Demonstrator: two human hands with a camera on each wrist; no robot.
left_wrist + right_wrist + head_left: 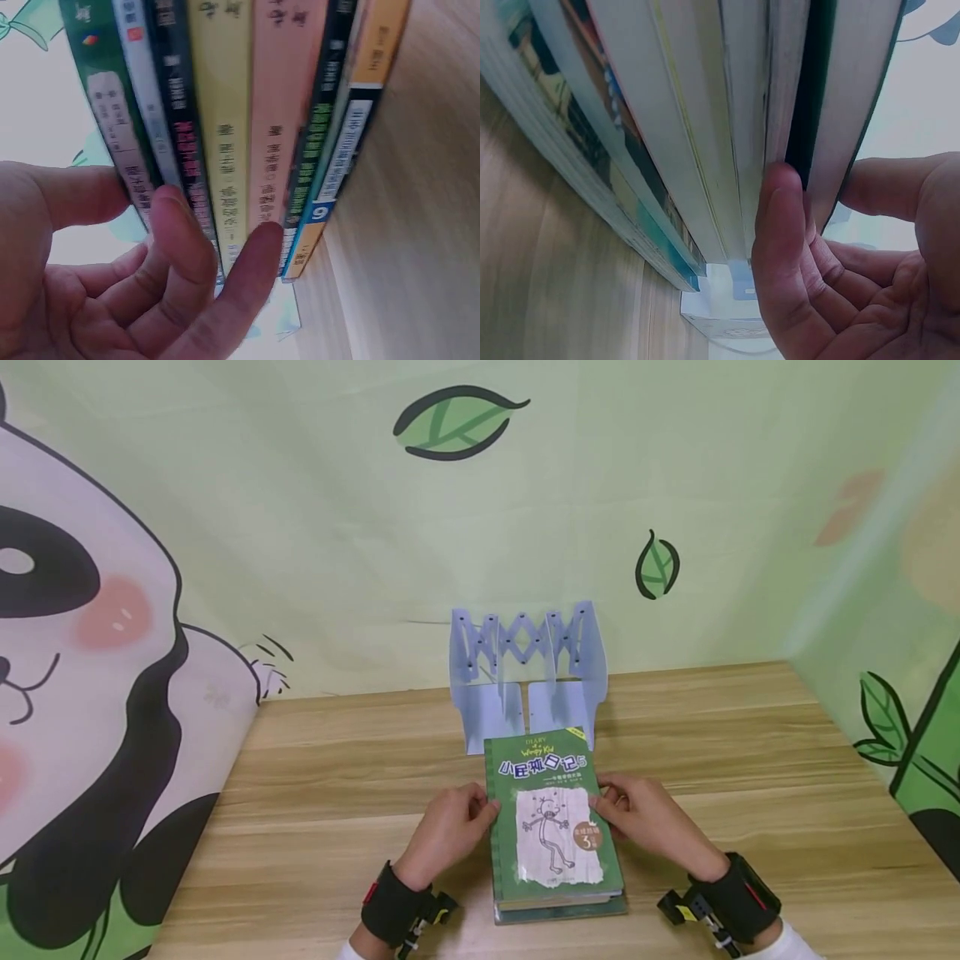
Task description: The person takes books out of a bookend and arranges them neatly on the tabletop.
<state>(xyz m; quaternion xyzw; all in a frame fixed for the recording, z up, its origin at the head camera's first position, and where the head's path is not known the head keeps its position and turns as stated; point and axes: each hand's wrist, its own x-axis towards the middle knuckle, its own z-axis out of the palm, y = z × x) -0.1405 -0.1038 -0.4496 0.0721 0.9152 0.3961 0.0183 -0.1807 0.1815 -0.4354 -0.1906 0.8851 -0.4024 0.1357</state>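
A green comic-style book (553,827) lies face up on top of a stack of several books on the wooden table. My left hand (457,827) holds its left edge, thumb on the cover and fingertips against spines below. Opposite it, my right hand (651,818) pinches the right edge, with the thumb on the cover and a finger at the page edges beneath. In the left wrist view, a yellow spine (220,97) and a pink spine (279,97) show lower in the stack. White page edges (694,112) face the right wrist camera.
Just behind the stack stands a light blue expandable book rack (489,706) with upright dividers, near the back wall. The wooden table (337,777) extends to both sides. A printed cloth with a panda (67,652) and leaves covers the walls.
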